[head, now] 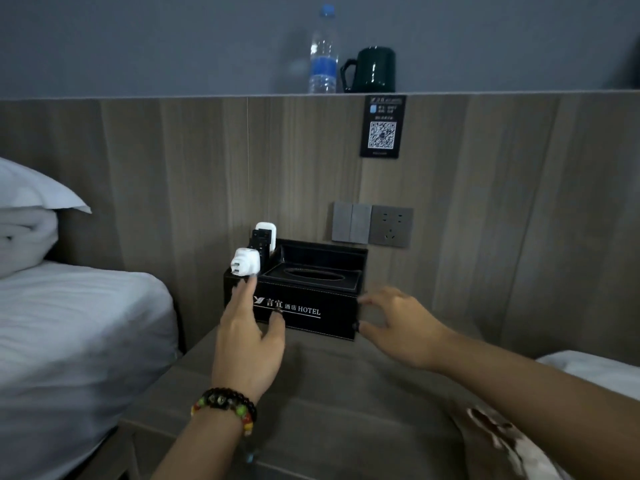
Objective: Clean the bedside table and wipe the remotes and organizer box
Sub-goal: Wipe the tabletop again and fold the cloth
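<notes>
Black organizer box (311, 306) at far edge of bedside table (329, 393), against wall. Left hand (247, 344) and right hand (403, 327) spread, holding nothing, fingertips at box front and right corner; contact blurry. Remotes (265, 239) half hidden in left slot behind white plug (244, 266).

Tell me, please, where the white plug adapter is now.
In the head view the white plug adapter sits in the left compartment of the black organizer box, in front of the remotes, just above the left hand fingertips.

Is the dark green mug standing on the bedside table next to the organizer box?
No, the mug stands on the ledge above the wall panel beside the water bottle, far above the organizer box.
</notes>
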{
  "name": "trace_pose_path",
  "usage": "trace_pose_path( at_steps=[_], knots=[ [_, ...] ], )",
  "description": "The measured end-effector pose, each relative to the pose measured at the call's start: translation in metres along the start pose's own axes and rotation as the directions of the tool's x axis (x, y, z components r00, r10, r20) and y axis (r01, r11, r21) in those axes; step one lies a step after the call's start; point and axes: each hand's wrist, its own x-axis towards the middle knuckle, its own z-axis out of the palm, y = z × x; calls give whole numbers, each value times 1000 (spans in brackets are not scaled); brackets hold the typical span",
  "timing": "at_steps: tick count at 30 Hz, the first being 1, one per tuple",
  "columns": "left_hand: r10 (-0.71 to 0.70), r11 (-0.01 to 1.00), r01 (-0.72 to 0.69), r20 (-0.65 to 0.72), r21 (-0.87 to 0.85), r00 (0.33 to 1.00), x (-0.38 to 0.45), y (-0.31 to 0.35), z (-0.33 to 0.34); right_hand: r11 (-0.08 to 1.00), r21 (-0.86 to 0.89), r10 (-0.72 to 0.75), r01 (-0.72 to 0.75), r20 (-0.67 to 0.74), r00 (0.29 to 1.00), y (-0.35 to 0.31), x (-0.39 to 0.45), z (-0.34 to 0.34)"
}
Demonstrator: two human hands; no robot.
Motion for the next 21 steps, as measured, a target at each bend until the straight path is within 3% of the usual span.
trace_pose_path(
  at_steps=[4, 13, 17, 21],
  knots=[
    [30, 1000, -29, 133, -6, 991, -53, 23, -13, 997, -68, 29, -28, 11, 1000, 9, -69, -19],
    [31, 998, -49, 325, 47, 945, -132, 26, 10, 938, -91, 326, -334, -95, 941, 30, -174, 34],
    [65, 989, -104, 323, 103, 944, -142, 13, 6, 883, -52, 440, -466, -251, 862, 26, -167, 52],
    [-4, 998, -12, 243, 65, 970, -134, -1, -4, 823, 89, 560, -561, -292, 775, 17, -139, 59]
  ],
)
